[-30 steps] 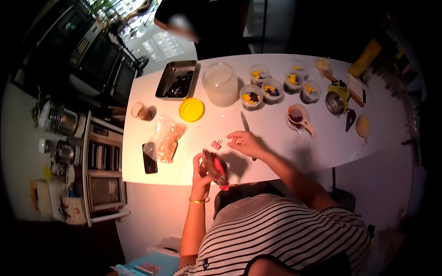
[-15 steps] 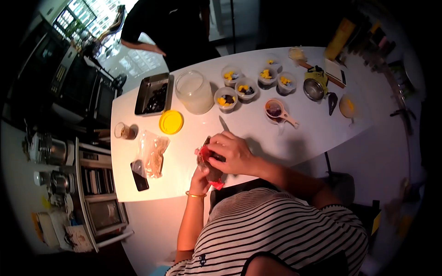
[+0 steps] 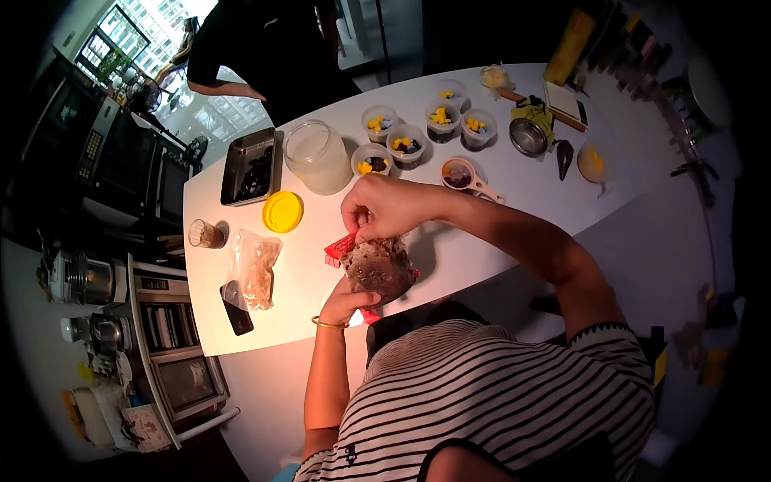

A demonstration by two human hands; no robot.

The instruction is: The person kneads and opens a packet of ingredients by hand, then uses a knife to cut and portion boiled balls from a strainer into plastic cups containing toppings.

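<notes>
Over the table's near edge, my left hand [image 3: 347,304] grips the lower part of a plastic packet [image 3: 376,269] with red ends and brown, crumbly-looking contents. My right hand [image 3: 393,210] pinches the packet's red upper edge, fingers closed and knuckles up. The packet lies tilted between both hands, its broad face towards me. Beyond my right hand stand several clear plastic cups [image 3: 407,153] with yellow cubes and dark pieces in them. A pale-handled strainer or scoop [image 3: 487,191] with purplish contents rests right of them.
A large cloudy jar [image 3: 318,161], yellow lid [image 3: 283,212] and metal tray [image 3: 234,181] of dark pieces occupy the left side. Nearer lie a small glass [image 3: 206,234], clear bag [image 3: 255,269] and phone [image 3: 238,312]. A metal bowl [image 3: 528,136] sits right. Another person [image 3: 281,68] stands opposite.
My right hand has moved up from the packet's middle to its red top edge. The packet is spread wider and turned to show its brown face. My view has shifted slightly.
</notes>
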